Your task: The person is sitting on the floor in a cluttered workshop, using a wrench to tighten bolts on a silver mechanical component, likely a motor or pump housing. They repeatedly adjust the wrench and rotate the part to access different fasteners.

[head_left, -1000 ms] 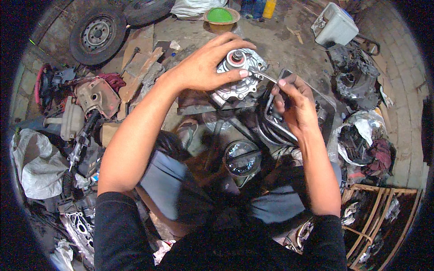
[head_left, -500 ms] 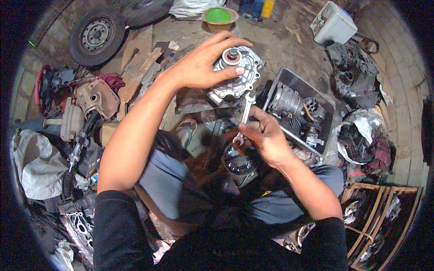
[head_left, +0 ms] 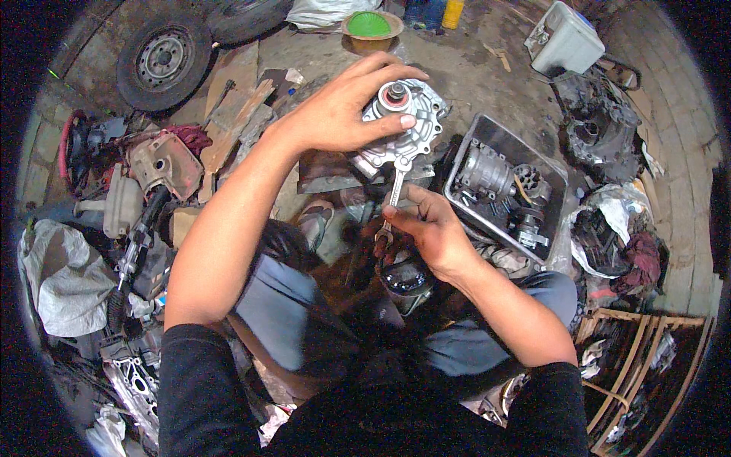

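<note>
A silver cast housing (head_left: 419, 133) with a shaft and a reddish ring on top is gripped by my left hand (head_left: 358, 107), fingers over its far edge and thumb across its face. My right hand (head_left: 419, 225) holds a combination wrench (head_left: 398, 185) upright in the picture, its upper end at the lower rim of the housing; whether it sits on a bolt I cannot tell. A dark flat piece (head_left: 312, 177) lies beneath the housing. Below my right hand, a dark round container (head_left: 407, 282) with shiny liquid stands between my legs.
A grey tray of metal parts (head_left: 449, 199) is right of centre, with dark castings (head_left: 594, 122) and a white bag (head_left: 609, 202) beyond. Tyres (head_left: 164, 61), scrap parts (head_left: 164, 164) and sacks (head_left: 61, 278) lie leftward. A bowl with green inside (head_left: 371, 38) and a white box (head_left: 563, 42) are at the back.
My right hand has swung down and leftward with the wrench, which turned from slanting at the housing's right to pointing up at its lower rim. My left hand and the housing have barely moved.
</note>
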Available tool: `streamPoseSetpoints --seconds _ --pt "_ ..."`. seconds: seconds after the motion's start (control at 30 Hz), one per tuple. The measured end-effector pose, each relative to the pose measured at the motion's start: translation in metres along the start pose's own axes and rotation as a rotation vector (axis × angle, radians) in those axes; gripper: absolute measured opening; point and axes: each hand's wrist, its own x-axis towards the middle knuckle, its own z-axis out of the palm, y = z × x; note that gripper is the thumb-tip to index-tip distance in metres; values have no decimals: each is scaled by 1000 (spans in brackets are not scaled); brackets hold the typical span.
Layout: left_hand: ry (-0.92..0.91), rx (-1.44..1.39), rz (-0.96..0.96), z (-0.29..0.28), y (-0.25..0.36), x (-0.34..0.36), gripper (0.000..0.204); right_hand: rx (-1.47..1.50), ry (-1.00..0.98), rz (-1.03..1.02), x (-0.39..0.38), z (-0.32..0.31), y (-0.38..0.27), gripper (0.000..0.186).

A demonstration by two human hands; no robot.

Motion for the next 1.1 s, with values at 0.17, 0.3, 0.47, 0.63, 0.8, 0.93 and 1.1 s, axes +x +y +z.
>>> streamPoseSetpoints --seconds 0.17,0.3,0.47,0.63,0.8,0.93,1.1 --pt "7 -6 0 2 1 2 57 -52 37 29 7 -10 27 21" --pt "6 -8 0 0 -2 -2 58 -41 9 116 4 -8 0 20" --pt "15 -14 18 3 -2 1 59 62 121 50 -1 0 5 19" --pt "13 -4 -14 1 0 -1 59 -53 156 47 -4 -2 -11 15" --pt "15 -7 -18 1 3 0 58 -32 280 254 -24 -18 -52 18" --pt "12 -25 -4 1 1 1 58 -38 382 171 -15 -39 -44 23" --pt "17 -6 -1 3 -1 2 58 66 449 120 4 -53 -48 22"
